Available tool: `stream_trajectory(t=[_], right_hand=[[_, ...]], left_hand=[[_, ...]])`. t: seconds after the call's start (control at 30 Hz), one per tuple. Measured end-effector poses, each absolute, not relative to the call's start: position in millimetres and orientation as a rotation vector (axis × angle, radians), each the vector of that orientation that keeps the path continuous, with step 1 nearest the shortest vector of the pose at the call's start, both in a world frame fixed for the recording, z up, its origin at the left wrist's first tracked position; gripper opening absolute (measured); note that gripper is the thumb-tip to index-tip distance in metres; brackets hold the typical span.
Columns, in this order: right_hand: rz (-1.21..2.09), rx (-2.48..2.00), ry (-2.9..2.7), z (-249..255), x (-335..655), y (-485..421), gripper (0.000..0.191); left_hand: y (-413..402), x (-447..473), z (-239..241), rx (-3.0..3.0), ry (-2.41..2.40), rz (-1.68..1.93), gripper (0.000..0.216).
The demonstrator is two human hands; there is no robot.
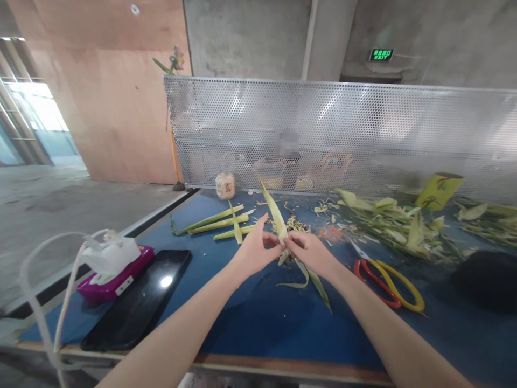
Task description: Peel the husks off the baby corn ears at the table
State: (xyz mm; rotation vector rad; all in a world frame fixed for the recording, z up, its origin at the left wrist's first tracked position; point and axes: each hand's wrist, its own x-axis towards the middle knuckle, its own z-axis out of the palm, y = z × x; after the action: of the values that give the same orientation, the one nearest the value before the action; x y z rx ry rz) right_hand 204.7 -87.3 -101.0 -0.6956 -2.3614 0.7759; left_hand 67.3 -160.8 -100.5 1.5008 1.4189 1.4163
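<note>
Both my hands meet over the blue table, pinching a long pale green leaf strip that rises up and away from my fingers. My left hand grips it from the left with thumb and fingers closed. My right hand pinches the same strip from the right. Loose ends of the strip curl down onto the table below my hands. Several cut green leaf strips lie just beyond my left hand.
Red and yellow scissors lie right of my right hand. A heap of leaf scraps and a yellow cup sit at the back right. A black phone and a pink tape holder lie left. A perforated metal screen backs the table.
</note>
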Motion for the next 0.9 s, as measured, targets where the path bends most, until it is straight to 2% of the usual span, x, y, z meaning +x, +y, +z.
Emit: stream_trajectory(t=[0.2, 0.5, 0.63, 0.9], right_hand=[[0.889, -0.694, -2.326, -103.4, 204.6, -86.4, 0.028], [1.077, -0.678, -2.231, -107.6, 201.3, -87.2, 0.027], [1.258, -0.686, -2.194, -109.2, 201.2, -85.1, 0.026], [1.458, -0.742, -2.083, -105.0, 199.7, -86.6, 0.025]], left_hand=[[-160.1, 66.2, -98.6, 1.464, 1.394, 1.457, 0.088], [-161.1, 66.1, -97.0, 1.656, 1.558, 1.432, 0.079], [-162.2, 64.9, -97.4, 1.716, 1.613, 1.405, 0.076], [-162.5, 64.8, -92.5, 1.524, 1.419, 1.531, 0.082]])
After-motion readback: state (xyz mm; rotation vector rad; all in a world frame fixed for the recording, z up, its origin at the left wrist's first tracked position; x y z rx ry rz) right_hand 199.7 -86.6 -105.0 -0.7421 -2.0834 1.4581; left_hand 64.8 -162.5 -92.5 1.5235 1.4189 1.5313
